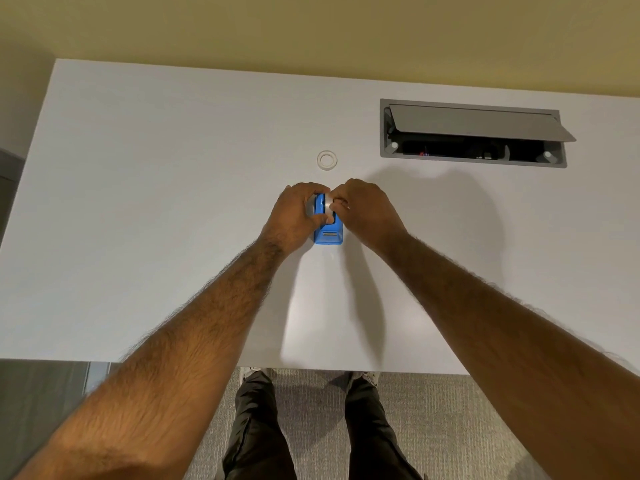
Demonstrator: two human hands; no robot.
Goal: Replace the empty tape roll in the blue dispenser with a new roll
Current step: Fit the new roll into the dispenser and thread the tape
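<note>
We see one white worktop [173, 202], two bare hands and one blue dispenser [328, 234] standing about mid-worktop, a bit nearer the front edge than the back, its cutter end facing the front edge. We count two tape rolls: one clear roll [324, 205] seated in the dispenser between the hands, and one ring-shaped roll [327, 160] lying flat on the worktop just behind the hands, toward the back edge, touching nothing. Which of the two is the empty one we cannot tell from here. The left hand [298, 213] wraps the dispenser's left side, its grip clenched around the body with the thumb over the near part. The right hand [363, 211] comes in from the right side, its fingertips [337, 204] pinched at the right edge of the roll in the dispenser; its grip looks closed on the roll there, though the contact is small and partly hidden. We count one recessed cable tray [472, 133] near the back right corner of the worktop, its grey lid tilted open. Below the front edge we see two legs in dark trousers [256, 427] and carpet floor [450, 427].
</note>
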